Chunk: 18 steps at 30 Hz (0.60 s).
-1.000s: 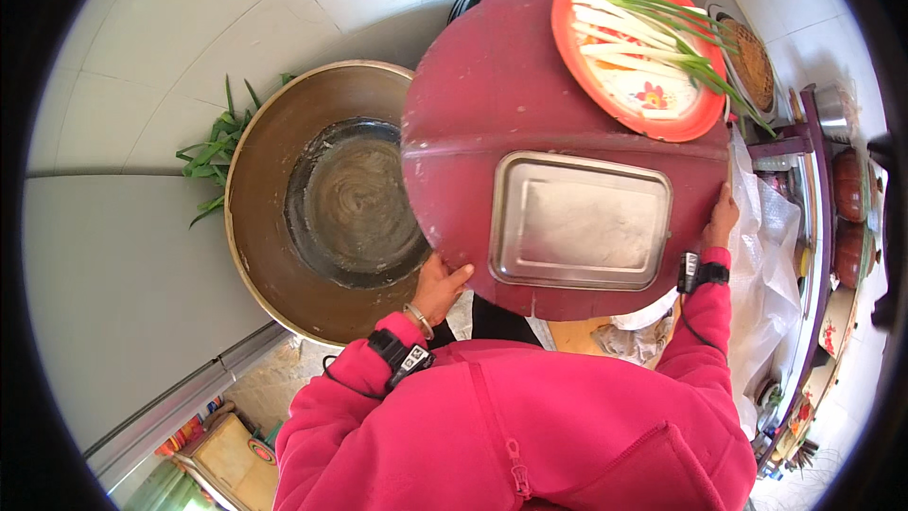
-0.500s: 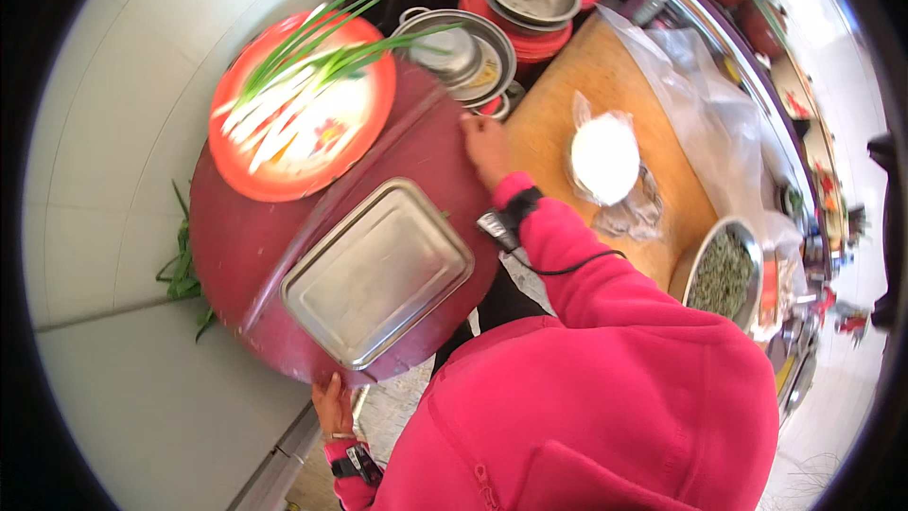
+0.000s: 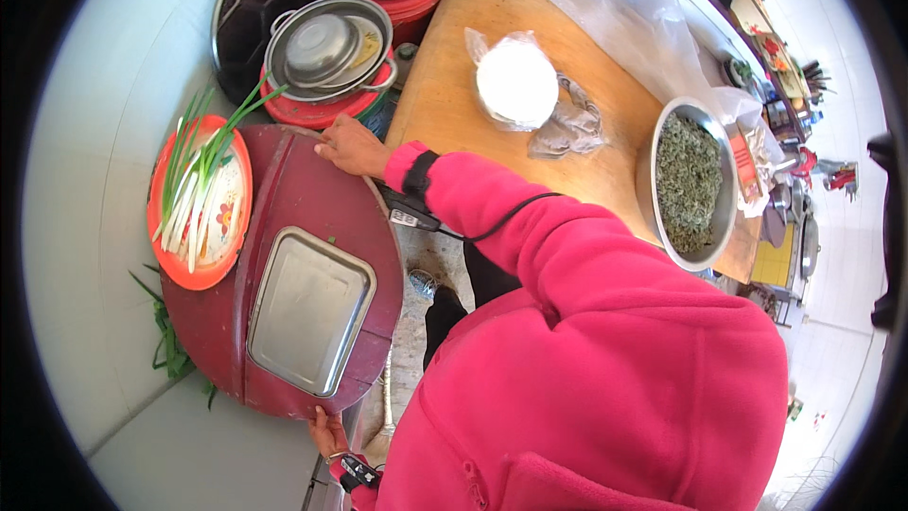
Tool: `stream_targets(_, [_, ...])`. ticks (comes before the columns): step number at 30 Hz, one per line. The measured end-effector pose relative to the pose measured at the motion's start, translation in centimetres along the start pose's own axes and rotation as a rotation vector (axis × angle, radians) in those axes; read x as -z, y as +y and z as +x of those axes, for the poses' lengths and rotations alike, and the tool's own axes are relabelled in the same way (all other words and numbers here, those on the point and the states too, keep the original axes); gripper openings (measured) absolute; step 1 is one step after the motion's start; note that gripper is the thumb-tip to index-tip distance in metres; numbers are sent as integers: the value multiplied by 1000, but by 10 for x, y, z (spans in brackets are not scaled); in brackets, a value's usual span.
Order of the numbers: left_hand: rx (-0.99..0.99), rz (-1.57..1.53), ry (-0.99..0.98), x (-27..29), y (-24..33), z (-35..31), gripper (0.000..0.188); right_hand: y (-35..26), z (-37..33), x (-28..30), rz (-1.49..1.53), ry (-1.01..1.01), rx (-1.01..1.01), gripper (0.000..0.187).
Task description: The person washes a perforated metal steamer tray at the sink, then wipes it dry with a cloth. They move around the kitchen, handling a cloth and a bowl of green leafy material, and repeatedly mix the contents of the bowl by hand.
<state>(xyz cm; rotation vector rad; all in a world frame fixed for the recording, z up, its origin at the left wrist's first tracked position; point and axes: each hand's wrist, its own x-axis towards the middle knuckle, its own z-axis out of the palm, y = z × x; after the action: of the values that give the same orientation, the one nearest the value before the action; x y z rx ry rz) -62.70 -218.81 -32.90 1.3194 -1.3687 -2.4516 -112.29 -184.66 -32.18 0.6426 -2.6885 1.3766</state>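
A round dark red board [image 3: 303,185] with a raised strip across it is held at its rim by both my hands. My left hand [image 3: 326,432] grips the near edge, its fingers partly hidden under the board. At the far right edge, my right hand [image 3: 355,147] has its fingers curled over the rim. On the board rests a shallow rectangular metal tray [image 3: 312,312], upside down or empty; I cannot tell which. Left of the strip lies an orange-rimmed plate [image 3: 203,274] with a flower pattern. Several scallions [image 3: 194,203] lie on that plate, green tops hanging past its rim.
Beyond the board stand stacked metal pots [image 3: 326,47] and a red lidded tub [image 3: 407,5]. The wooden table [image 3: 435,85] carries a white bagged bundle [image 3: 517,82] and a metal basin [image 3: 726,218] of dried greenish leaves. More green leaves [image 3: 170,350] poke out below the board.
The view has swung to the right, so board, pots and table appear farther left and turned. Both hands keep their hold on the board's rim.
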Motion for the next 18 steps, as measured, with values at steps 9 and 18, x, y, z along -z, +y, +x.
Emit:
stream_targets(9, [-548,619,859,-10,32,18,49,157,-207,288,-628,317,-431,56])
stream_targets(18, [-928,504,93,-388,141,141,42,274,-246,306,-609,100,-537,64])
